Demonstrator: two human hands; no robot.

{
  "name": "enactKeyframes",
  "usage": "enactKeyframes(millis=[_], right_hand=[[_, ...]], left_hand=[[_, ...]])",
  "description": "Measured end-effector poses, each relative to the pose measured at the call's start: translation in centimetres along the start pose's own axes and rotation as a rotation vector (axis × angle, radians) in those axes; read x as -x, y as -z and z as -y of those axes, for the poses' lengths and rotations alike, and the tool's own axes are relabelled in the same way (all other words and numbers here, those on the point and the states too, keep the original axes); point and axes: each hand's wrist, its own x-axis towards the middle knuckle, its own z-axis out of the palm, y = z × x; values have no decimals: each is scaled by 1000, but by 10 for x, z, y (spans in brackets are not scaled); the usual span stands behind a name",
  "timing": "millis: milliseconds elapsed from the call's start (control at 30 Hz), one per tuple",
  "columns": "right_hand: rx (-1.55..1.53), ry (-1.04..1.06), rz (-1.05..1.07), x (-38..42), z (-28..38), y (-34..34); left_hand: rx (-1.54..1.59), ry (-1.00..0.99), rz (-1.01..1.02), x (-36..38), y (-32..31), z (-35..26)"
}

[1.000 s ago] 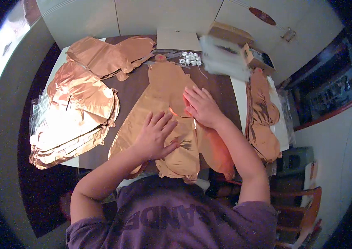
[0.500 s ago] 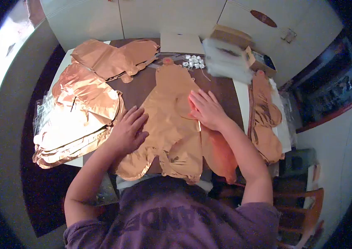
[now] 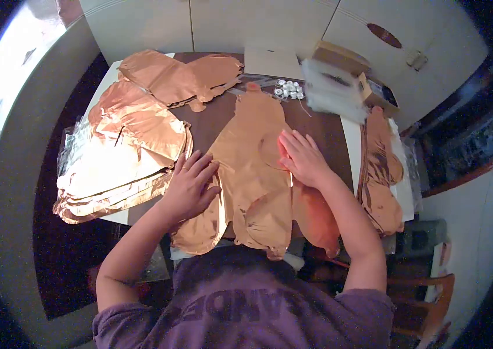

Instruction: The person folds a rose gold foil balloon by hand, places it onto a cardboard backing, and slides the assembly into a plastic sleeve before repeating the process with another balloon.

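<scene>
A flat copper-coloured foil balloon [image 3: 249,154], apparently deflated, lies in front of me on the dark table, its narrow end pointing away. Its lobed lower end reaches the table's near edge by my body. My left hand [image 3: 196,185] rests on its left side with the fingers stretched out. On the right side, my right hand [image 3: 304,156] lies flat with the fingers extended, near a folded lobe. An orange-tinted foil part [image 3: 318,218] shows below my right forearm. Neither hand grips anything.
Stacked shiny foil pieces [image 3: 136,148] lie at the left, with more foil [image 3: 179,78] behind them. White small items [image 3: 289,89] sit at the back. A clear plastic bag [image 3: 334,87], an open box [image 3: 377,93] and another foil stack [image 3: 379,174] are at the right.
The whole view has shifted, so the table appears farther right. The wrinkled lower middle of the balloon lies smoother. Both hands stay spread on the foil.
</scene>
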Motion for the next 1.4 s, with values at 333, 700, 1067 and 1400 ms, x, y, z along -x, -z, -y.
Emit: enactKeyframes(millis=[333,700,1067,1400], right_hand=[[31,38,-48,1,0,-3],[40,55,-74,0,-3,-7],[53,-713,104,135,17,64],[-655,-93,-133,107,97,67]], left_hand=[[-31,-44,-66,-24,13,-9],[95,-382,21,-89,-52,-34],[86,-335,51,-90,-51,-33],[87,-360,23,-90,-54,-30]])
